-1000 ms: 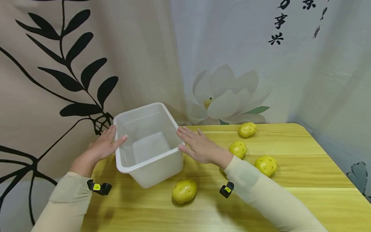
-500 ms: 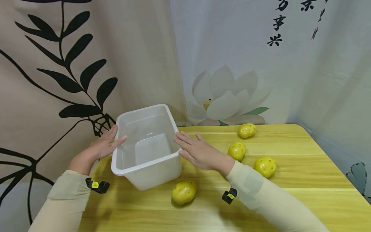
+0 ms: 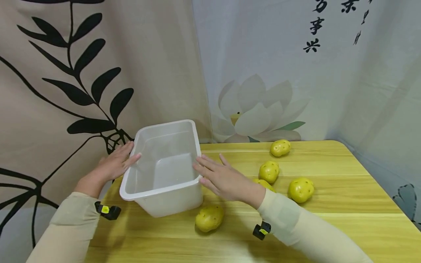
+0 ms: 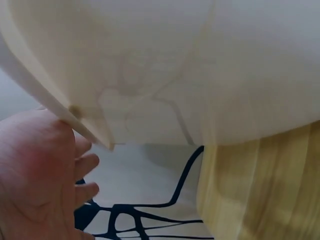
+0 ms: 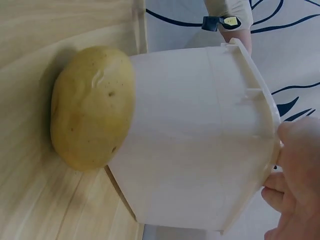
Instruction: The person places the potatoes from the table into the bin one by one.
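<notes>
At the table's (image 3: 348, 197) left end, left hand (image 3: 113, 167) is on the white bin's (image 3: 172, 201) left rim: fingers straight, thumb spread over the edge. Right hand (image 3: 227, 179) lies against the right rim, fingers extended; neither pinches. Bin sits skewed between them. Front potato (image 3: 209, 218) is just beside its near right corner and blocks part of the wall in the right wrist view. Right forearm partly hides a second potato (image 3: 264, 184); middle potato (image 3: 269, 171), right potato (image 3: 300, 190), far potato (image 3: 280, 148) lie beyond. Printed curtain (image 3: 158, 65) behind.
</notes>
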`<action>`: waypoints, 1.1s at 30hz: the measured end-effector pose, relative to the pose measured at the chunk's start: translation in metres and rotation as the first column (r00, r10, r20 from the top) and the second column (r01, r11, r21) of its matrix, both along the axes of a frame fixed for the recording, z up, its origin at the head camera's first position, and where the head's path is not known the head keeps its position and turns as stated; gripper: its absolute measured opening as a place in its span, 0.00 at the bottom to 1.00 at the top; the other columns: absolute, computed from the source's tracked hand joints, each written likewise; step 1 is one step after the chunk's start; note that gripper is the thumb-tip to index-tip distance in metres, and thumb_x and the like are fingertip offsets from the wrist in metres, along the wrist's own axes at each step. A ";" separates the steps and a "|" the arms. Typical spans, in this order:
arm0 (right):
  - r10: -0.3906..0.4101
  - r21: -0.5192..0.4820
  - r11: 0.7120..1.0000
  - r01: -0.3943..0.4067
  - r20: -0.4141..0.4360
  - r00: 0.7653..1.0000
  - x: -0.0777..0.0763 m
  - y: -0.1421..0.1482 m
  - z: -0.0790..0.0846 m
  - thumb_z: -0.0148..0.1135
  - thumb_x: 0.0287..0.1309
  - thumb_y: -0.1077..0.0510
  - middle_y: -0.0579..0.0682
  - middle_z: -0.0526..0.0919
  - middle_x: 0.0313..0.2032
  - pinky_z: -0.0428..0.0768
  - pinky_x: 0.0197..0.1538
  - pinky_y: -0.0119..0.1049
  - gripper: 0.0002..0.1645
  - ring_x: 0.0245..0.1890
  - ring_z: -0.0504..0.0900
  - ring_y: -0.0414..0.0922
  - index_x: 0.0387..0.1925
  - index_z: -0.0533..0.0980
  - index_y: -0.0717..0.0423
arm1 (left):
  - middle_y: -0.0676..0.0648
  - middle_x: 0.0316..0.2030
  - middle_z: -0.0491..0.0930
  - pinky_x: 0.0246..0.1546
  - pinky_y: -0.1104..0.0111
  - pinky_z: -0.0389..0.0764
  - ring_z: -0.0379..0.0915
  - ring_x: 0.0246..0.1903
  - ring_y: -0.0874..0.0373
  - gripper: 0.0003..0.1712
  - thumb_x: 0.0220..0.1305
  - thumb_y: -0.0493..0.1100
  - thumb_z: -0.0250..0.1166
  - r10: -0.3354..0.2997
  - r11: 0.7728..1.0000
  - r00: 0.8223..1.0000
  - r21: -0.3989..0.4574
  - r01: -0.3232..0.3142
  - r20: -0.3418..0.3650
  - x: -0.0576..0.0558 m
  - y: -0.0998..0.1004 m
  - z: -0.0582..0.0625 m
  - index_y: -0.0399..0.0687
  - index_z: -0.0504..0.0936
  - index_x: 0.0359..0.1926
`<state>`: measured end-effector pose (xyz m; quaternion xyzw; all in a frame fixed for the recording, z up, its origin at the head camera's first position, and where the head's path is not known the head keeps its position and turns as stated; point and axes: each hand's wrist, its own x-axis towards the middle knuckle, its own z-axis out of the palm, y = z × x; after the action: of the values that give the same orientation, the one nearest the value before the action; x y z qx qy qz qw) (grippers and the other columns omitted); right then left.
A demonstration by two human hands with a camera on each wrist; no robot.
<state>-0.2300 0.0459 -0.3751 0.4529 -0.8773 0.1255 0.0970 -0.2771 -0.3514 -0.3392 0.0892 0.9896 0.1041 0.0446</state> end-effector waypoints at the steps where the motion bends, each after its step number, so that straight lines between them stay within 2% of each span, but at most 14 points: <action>1: 0.008 0.005 1.000 -0.008 -0.005 1.000 0.001 0.000 0.000 0.28 0.74 0.38 0.45 0.44 0.75 0.44 0.68 0.63 0.34 0.74 0.42 0.43 0.75 0.50 0.45 | 0.36 0.74 0.34 0.57 0.27 0.34 0.27 0.71 0.32 0.48 0.70 0.70 0.36 -0.004 1.000 1.000 -0.005 0.004 -0.006 0.000 -0.001 0.000 0.44 0.35 0.75; 4: 0.044 -0.001 0.999 -0.044 -0.014 0.999 0.004 -0.001 0.001 0.29 0.75 0.39 0.45 0.49 0.74 0.45 0.68 0.64 0.34 0.74 0.42 0.43 0.74 0.53 0.46 | 0.33 0.74 0.39 0.58 0.28 0.37 0.32 0.70 0.31 0.47 0.71 0.69 0.38 -0.029 1.000 0.999 0.000 0.029 -0.021 0.002 -0.004 0.001 0.45 0.36 0.76; 9: 0.078 -0.046 0.996 -0.078 0.004 0.997 0.005 -0.005 0.002 0.31 0.74 0.39 0.46 0.55 0.73 0.46 0.68 0.63 0.34 0.74 0.43 0.42 0.73 0.58 0.49 | 0.30 0.72 0.43 0.56 0.29 0.52 0.45 0.66 0.25 0.46 0.71 0.67 0.42 -0.059 0.995 0.998 0.077 0.059 0.001 0.011 -0.009 0.004 0.51 0.36 0.76; 14: 0.084 -0.077 0.994 -0.078 0.065 0.994 -0.004 -0.010 0.001 0.31 0.73 0.37 0.43 0.52 0.74 0.45 0.69 0.61 0.36 0.74 0.43 0.41 0.74 0.56 0.49 | 0.32 0.73 0.42 0.53 0.28 0.55 0.48 0.65 0.23 0.45 0.71 0.67 0.43 -0.053 0.992 0.998 0.116 0.050 0.025 0.016 -0.009 0.003 0.54 0.35 0.76; 17: 0.074 -0.084 0.994 -0.063 0.138 0.988 -0.016 -0.014 0.004 0.31 0.73 0.35 0.41 0.49 0.74 0.43 0.69 0.61 0.37 0.74 0.42 0.41 0.74 0.53 0.47 | 0.32 0.73 0.42 0.53 0.28 0.56 0.49 0.65 0.24 0.44 0.71 0.66 0.43 -0.058 0.989 0.998 0.137 0.056 0.014 0.016 -0.008 0.002 0.56 0.35 0.76; 22: 0.031 -0.055 0.998 -0.018 0.232 0.972 -0.043 -0.023 0.013 0.31 0.73 0.35 0.43 0.47 0.75 0.41 0.69 0.62 0.37 0.74 0.40 0.43 0.75 0.51 0.47 | 0.32 0.73 0.44 0.52 0.29 0.59 0.56 0.62 0.25 0.43 0.72 0.65 0.44 -0.083 0.984 0.996 0.159 0.084 -0.013 0.014 -0.008 0.001 0.57 0.36 0.77; 28: -0.085 0.019 0.996 0.083 0.242 0.967 -0.075 -0.037 0.016 0.28 0.70 0.31 0.41 0.45 0.75 0.39 0.70 0.61 0.39 0.74 0.37 0.42 0.75 0.49 0.41 | 0.31 0.73 0.44 0.52 0.29 0.59 0.55 0.62 0.24 0.43 0.72 0.64 0.43 -0.079 0.985 0.997 0.154 0.079 -0.008 0.015 -0.006 0.002 0.56 0.35 0.77; 33: -0.127 0.048 0.992 0.119 0.229 0.965 -0.083 -0.042 0.011 0.24 0.68 0.28 0.41 0.43 0.76 0.41 0.70 0.61 0.41 0.74 0.34 0.42 0.76 0.47 0.39 | 0.32 0.73 0.43 0.53 0.30 0.59 0.54 0.62 0.24 0.43 0.72 0.64 0.43 -0.081 0.982 0.997 0.171 0.078 0.008 0.017 -0.006 0.001 0.55 0.35 0.76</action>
<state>-0.3134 0.0036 -0.3643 0.3815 -0.9110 0.1565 -0.0062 -0.2606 -0.3578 -0.3380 0.1314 0.9723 0.1872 0.0485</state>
